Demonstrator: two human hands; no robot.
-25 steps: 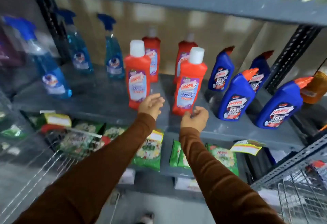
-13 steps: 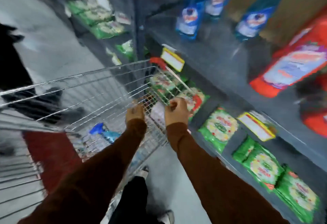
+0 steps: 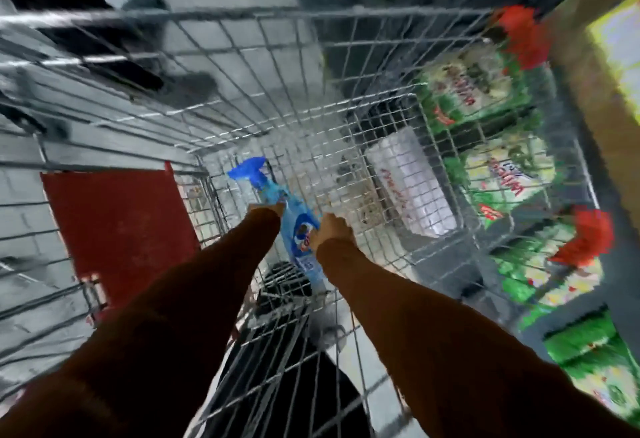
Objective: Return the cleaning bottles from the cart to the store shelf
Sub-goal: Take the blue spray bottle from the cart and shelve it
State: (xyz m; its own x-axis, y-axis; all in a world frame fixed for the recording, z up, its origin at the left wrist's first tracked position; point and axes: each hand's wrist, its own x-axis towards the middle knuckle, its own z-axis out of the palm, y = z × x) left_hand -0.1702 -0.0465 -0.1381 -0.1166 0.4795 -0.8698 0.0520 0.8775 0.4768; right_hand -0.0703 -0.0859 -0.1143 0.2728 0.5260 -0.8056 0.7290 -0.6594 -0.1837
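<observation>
Reaching into wire cart: left hand and right hand flanking blue spray bottle; finger grip impossible to tell through blur.

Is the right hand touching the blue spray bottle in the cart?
Touching. The head view shows the right hand pressed against the label side of the blue spray bottle, with no gap between them.

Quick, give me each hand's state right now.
Left hand: at the blue spray bottle down in the cart, mostly hidden; grip cannot be told.
Right hand: closed on the blue spray bottle.
</observation>
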